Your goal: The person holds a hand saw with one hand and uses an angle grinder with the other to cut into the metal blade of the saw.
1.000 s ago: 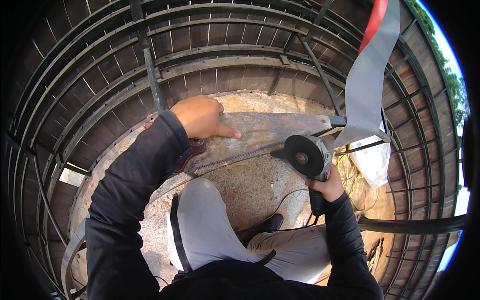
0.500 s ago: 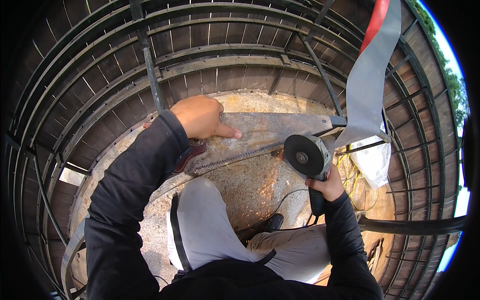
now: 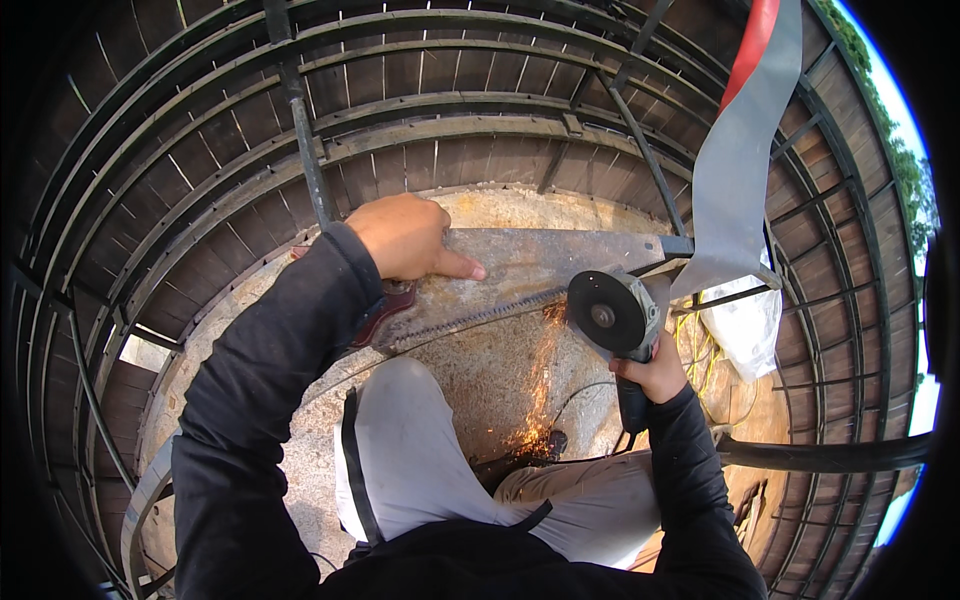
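Handsaw (image 3: pixel 545 255), one: grey blade stained brown, toothed edge toward 6 o'clock, red-brown handle partly hidden, at 12 o'clock from centre, left hand (image 3: pixel 405 238) closed on its heel, thumb flat along blade. Angle grinder (image 3: pixel 607 312), one: at 3 o'clock, right hand (image 3: pixel 655 374) wrapped round its body, black disc masking some teeth, orange sparks (image 3: pixel 541 375) at 5. Adjacent: grey strip (image 3: pixel 735 170), 2 o'clock; white plastic bag (image 3: pixel 745 330), 3 o'clock.

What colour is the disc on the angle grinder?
The disc is black, seen best in the head view.
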Motion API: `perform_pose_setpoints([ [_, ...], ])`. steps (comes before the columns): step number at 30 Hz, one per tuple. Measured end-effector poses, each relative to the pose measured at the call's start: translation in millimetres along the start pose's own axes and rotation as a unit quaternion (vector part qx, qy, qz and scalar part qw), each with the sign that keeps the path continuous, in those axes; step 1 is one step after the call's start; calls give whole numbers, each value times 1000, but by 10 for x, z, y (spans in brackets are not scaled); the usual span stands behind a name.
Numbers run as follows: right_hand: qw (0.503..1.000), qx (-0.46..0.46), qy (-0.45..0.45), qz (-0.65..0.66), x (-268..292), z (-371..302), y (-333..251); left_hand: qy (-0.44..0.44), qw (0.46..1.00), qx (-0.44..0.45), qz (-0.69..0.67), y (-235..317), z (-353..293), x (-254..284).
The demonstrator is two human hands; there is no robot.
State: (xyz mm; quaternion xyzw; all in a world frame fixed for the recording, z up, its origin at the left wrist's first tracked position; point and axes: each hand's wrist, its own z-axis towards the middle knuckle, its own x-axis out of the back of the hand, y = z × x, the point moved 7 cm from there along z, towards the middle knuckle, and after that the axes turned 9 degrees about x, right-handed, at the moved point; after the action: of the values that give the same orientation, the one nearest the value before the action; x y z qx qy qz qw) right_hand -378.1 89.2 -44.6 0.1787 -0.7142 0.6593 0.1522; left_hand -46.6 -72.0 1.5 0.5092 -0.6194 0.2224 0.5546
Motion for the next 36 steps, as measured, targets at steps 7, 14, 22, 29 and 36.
perform_pose_setpoints([
  [7,998,25,33,43,58,-77,-106,4,1000,1,-9,-14,-1,-16],
  [14,999,1,20,26,133,-143,-84,0,1000,15,-13,8,12,4],
  [22,999,23,16,-34,76,-61,-86,8,1000,7,-9,13,22,4],
  [29,1000,9,5,14,64,-28,-16,13,1000,4,-24,42,-6,30],
  [36,1000,-1,3,29,52,-6,14,-6,1000,15,-5,33,2,20],
])
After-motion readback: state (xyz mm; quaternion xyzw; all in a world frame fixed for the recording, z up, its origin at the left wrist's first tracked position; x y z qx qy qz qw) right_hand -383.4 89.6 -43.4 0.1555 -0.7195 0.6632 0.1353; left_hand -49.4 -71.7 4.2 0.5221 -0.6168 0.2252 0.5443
